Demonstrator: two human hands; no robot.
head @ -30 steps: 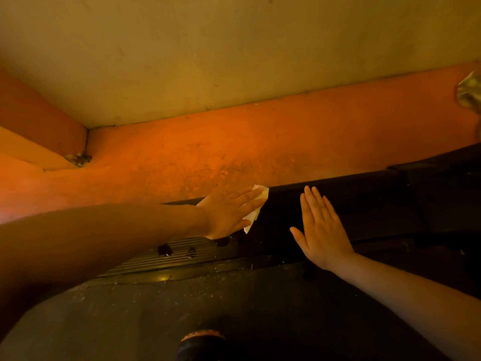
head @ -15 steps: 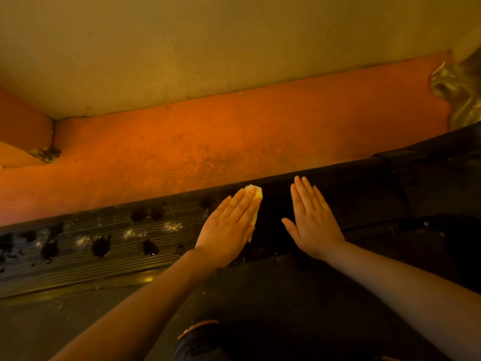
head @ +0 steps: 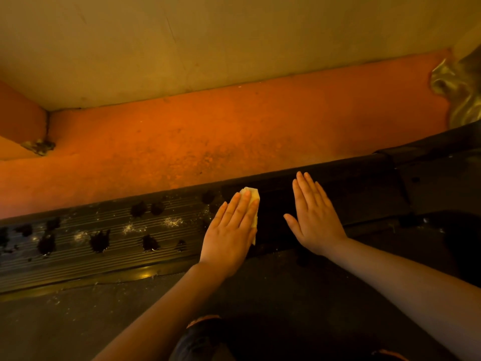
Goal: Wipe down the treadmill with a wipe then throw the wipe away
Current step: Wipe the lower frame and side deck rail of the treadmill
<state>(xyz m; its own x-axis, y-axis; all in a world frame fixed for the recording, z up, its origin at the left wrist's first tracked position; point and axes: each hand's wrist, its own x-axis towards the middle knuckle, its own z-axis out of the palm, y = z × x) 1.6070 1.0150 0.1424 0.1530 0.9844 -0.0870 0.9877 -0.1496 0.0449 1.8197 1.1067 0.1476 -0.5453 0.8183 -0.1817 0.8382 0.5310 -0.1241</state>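
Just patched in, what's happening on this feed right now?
A person is wiping the black ribbed side rail of a treadmill. The left hand lies flat, pressing a pale folded wipe onto the rail; the right hand rests open on the rail beside it, apart from the wipe. Dark blotches and pale specks dot the ribbed stretch to the left, so the wiping looks unfinished. An orange floor strip runs along the rail's far side.

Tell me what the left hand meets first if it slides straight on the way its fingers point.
The left hand, flat on the wipe, points toward the side rail's far edge. It would likely pass that edge first, then the orange floor; depth is unclear.
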